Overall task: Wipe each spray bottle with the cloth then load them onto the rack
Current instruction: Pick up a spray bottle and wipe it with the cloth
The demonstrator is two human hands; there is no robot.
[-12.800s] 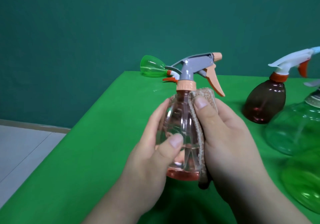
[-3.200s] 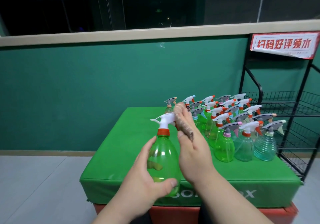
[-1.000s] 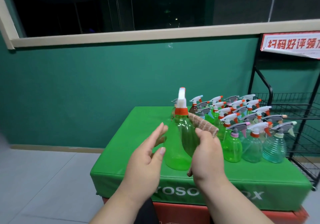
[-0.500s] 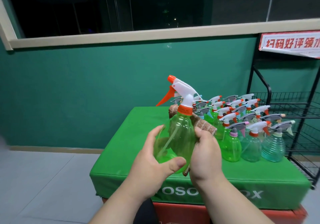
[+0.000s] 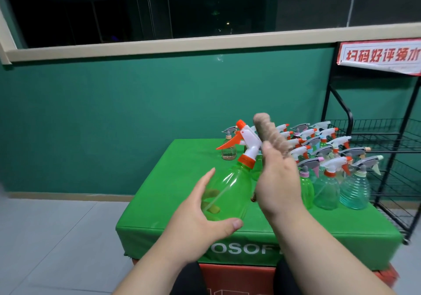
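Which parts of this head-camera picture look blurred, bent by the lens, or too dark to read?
Head view: the brown woven cloth in the right hand looks softened by motion; the cream window sill bows from wide-angle distortion; the window panes above are nearly black; the translucent green plastic spray bottle in the left hand carries faint glare streaks.

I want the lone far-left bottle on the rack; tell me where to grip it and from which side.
Probably best to grip the lone bottle round its narrow neck under the grey head, coming from the left: it stands upright, and that side is open, while the other bottles crowd its right.
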